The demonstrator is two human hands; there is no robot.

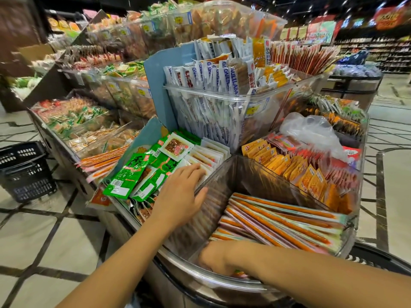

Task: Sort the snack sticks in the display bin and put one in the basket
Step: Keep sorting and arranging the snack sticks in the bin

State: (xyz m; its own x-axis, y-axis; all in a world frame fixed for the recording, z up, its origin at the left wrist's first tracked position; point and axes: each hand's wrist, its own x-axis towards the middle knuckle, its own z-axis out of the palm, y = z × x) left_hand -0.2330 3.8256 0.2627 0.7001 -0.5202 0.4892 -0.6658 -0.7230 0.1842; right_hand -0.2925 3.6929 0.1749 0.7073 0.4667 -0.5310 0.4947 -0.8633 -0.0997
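Observation:
Long orange snack sticks (280, 221) lie stacked in a clear display bin (222, 174) at the front of the stand. My left hand (180, 192) rests on the bin's left wall, fingers stretched over white packets, thumb on the rim. My right hand (219, 257) reaches down into the bin's near corner, at the near ends of the sticks; its fingers are hidden, so its hold cannot be told. A black basket (24, 172) stands on the floor at the far left.
Green packets (135, 174) fill the bin to the left. Orange and yellow packets (307, 172) fill the one behind right. A tall clear bin of white sticks (222, 101) stands behind. More snack bins run along the left counter. Tiled floor surrounds the stand.

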